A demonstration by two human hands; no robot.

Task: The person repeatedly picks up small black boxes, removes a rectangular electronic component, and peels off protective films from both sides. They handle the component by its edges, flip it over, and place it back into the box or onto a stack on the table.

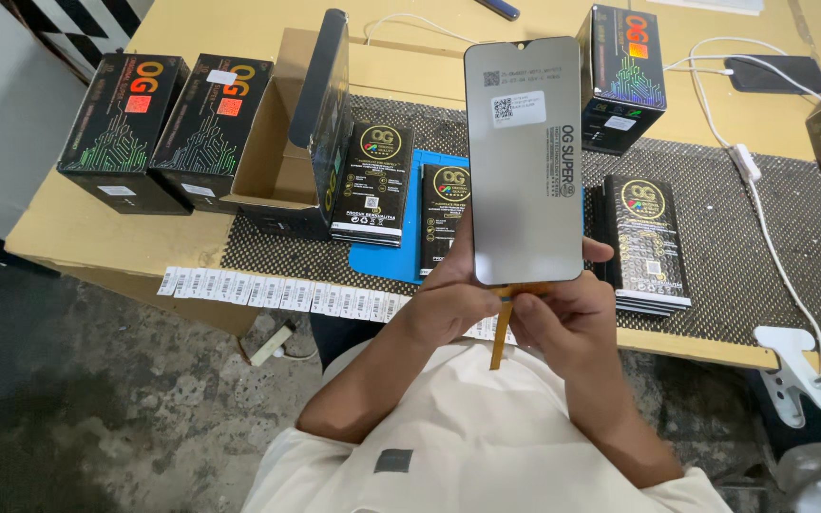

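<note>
Phone screen panel (525, 161) is held upright above the near table edge, grey glass face toward the camera, white stickers near its top, a small notch at the top edge. Orange flex ribbon (501, 332) hangs from its bottom edge, between the two hands. Left hand (448, 299) is closed around the panel's lower left corner, thumb on the front edge. Right hand (563, 318) is closed on the lower right corner, one fingertip showing past the right edge, thumb and forefinger pinched at the ribbon's top.

Behind the panel, a blue mat (387, 261) is seen on a black woven mat (762, 247), which covers the wooden table (97, 237). Two stacks of flat black packets stand on these: one stack (371, 185) left of the panel, a second stack (444, 214) just beside it, partly hidden by the panel. A third stack (646, 242) lies right of the panel. An open cardboard carton (273, 142) sits further left, with a dark tray (327, 114) standing on edge against it. Two black boxes (163, 128) are set side by side at the table's left end; another black box (621, 76) stands behind the panel to the right. A strip of barcode labels (277, 293) is stuck along the front table edge. White cable (762, 209) runs across the right side.
</note>
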